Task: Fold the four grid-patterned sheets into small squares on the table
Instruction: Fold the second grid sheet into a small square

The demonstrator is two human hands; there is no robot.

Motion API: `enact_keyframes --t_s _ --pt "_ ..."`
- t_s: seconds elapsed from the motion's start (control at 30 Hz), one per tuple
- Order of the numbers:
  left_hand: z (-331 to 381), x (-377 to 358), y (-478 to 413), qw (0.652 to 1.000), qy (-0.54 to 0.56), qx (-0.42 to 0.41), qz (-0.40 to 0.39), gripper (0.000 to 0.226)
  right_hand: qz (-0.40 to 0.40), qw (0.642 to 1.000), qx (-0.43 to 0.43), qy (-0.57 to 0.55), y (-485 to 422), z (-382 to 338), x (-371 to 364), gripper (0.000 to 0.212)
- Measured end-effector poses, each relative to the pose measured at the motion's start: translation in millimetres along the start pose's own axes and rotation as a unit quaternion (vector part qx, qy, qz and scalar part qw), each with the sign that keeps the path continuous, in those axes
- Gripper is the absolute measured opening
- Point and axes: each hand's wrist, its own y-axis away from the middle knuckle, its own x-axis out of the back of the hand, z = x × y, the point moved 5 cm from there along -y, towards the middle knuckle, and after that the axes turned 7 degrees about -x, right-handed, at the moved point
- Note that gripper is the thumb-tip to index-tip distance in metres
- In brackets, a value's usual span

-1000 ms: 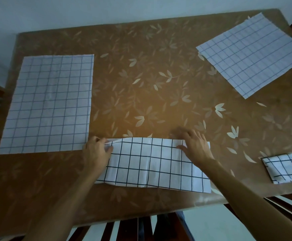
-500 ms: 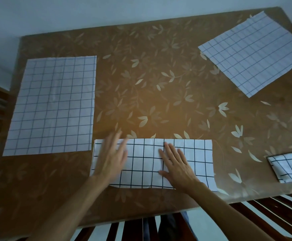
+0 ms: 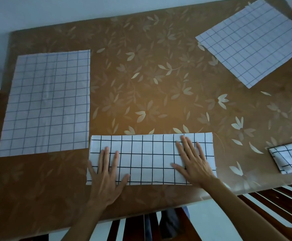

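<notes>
A white sheet with a bold dark grid (image 3: pixel 148 159) lies folded into a long strip near the table's front edge. My left hand (image 3: pixel 107 176) presses flat on its left end, fingers spread. My right hand (image 3: pixel 193 162) presses flat on its right part, fingers spread. A large unfolded grid sheet (image 3: pixel 46 101) lies flat at the left. Another unfolded grid sheet (image 3: pixel 252 42) lies at an angle at the far right corner. A small folded grid square (image 3: pixel 288 157) sits at the right edge.
The brown table (image 3: pixel 150 75) has a leaf-patterned cover. Its front edge runs just below my wrists. Dark wooden chair slats (image 3: pixel 134 226) show below the edge in front and at the right (image 3: pixel 280 202).
Both hands moved from pinching the strip's far edge to lying flat on it. They have slid apart, left hand leftward and right hand rightward, and the strip lies flatter.
</notes>
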Motion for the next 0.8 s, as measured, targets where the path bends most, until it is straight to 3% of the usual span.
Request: enact_keyframes --t_s 0.5,0.57,0.7,0.8 --pt "8.3 13.2 5.7 0.999 0.011 0.007 0.031 0.099 -0.006 0.999 -0.014 -0.036 7.3 -8.1 11.5 0.078" --pt "28.3 22.6 1.7 0.997 0.031 -0.042 0.061 0.091 0.022 0.995 -0.045 -0.080 13.0 -8.7 18.4 0.070" --pt "104.1 34.5 -3.6 0.974 0.090 -0.190 0.087 0.052 0.073 0.976 -0.141 -0.150 37.3 5.8 28.3 0.047" --pt "172.0 32.8 -3.2 0.947 0.101 -0.293 0.082 0.036 0.063 0.975 -0.165 -0.137 52.2 32.0 30.2 0.057"
